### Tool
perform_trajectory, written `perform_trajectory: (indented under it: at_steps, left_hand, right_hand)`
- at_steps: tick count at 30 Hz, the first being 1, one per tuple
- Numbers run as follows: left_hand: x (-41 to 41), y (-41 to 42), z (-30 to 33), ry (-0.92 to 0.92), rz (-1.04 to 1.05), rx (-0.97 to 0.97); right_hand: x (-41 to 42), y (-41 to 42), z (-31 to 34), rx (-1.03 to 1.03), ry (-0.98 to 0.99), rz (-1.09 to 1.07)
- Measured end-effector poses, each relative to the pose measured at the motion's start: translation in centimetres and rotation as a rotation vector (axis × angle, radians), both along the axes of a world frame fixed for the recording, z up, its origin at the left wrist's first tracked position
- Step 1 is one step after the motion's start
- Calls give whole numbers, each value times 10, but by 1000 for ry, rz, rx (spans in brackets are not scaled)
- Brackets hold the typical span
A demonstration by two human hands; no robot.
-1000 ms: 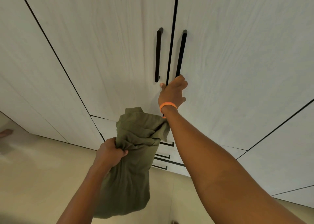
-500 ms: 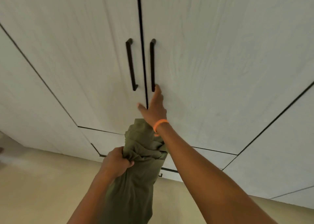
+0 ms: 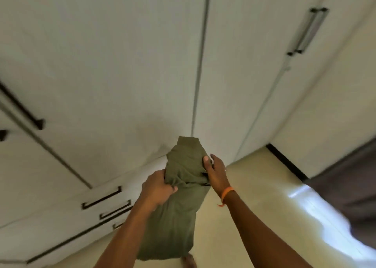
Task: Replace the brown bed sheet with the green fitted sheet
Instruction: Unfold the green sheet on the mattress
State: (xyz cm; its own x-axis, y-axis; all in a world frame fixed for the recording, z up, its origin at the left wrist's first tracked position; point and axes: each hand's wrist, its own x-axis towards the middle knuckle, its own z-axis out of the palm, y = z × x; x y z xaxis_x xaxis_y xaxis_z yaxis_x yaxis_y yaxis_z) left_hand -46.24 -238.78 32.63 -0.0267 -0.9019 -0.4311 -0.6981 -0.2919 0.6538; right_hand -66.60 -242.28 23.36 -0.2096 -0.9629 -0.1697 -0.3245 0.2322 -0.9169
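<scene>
To the left of the hands, white wardrobe doors (image 3: 97, 68) carry a black bar handle (image 3: 22, 109), and below them sit drawers (image 3: 67, 213) with black pulls. The left hand (image 3: 157, 189) grips a bunched fold of the green fitted sheet (image 3: 177, 210), fingers curled into the cloth. The sheet hangs folded between the two hands, above the pale floor (image 3: 254, 186). The right hand (image 3: 215, 171) holds its upper right edge, thumb pressed on the fabric; an orange wristband (image 3: 227, 193) circles that wrist. Further right stand another wardrobe door with a long handle (image 3: 307, 31) and dark brown fabric (image 3: 350, 184).
</scene>
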Motion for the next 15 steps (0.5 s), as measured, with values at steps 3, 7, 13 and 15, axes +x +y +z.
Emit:
perform_trajectory:
  at_steps: [3, 7, 13, 15]
  left_hand:
    - [-55, -1, -1, 101, -132, 3]
    - [-133, 12, 8, 261, -303, 54]
    - [-258, 62, 40, 550, -630, 238]
    - [-296, 84, 48, 618, -738, 326]
  right_hand:
    - [-62, 47, -7, 11, -189, -461]
    - [-132, 135, -1, 121, -594, -655]
    - [-220, 264, 15, -82, -910, -714]
    - [-247, 308, 27, -190, -946, -783]
